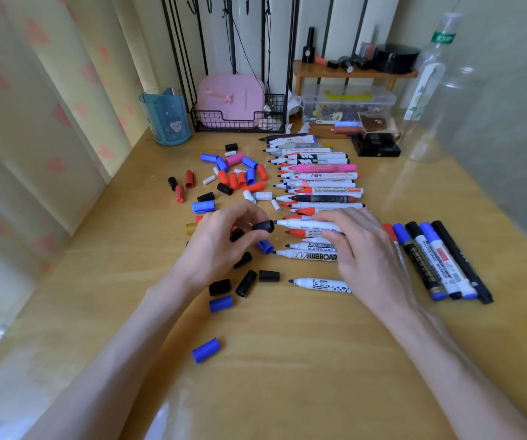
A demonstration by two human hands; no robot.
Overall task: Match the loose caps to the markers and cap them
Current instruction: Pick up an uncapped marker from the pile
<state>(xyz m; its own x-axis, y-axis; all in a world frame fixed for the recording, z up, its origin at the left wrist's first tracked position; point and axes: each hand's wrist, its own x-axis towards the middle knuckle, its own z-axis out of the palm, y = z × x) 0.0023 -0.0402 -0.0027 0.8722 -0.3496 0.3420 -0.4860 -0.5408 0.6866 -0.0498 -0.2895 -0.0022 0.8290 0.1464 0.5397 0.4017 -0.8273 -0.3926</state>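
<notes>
One heart-patterned curtain (17,138) ran along the left edge of the wooden table (287,360), with a strip of bare wood between it and the nearest caps. At the back left stood a blue cup (167,117), and just right of it a black wire basket (240,123) against the wall.

Dozens of loose caps (233,177), red, blue, black, white and one pink, lay scattered in front of the basket, reaching down to a few black ones and a blue one beside the left wrist. A single blue cap (206,350) lay apart, nearer the front edge, on the open wood by the left forearm.

The left hand (220,246) hovered over the lower caps, its thumb and fingers curled, pinching a black cap (262,226) with the open end turned to the right. The tip of a white marker (303,224) pointed straight at that cap from just beside it; whether they touched could not be told. The right hand (363,252) gripped that marker's barrel between curled fingers above and thumb below, covering the ends of several neighbours.

A long row of open markers (322,185) lay side by side, tips to the left, from the back shelf area down to the hands. Right of the hand, five capped markers (439,262) lay together at a slant, near the table's right edge. A clear bottle (430,90) stood at the back right. Between the two forearms the wood lay wide and bare to the front edge.
</notes>
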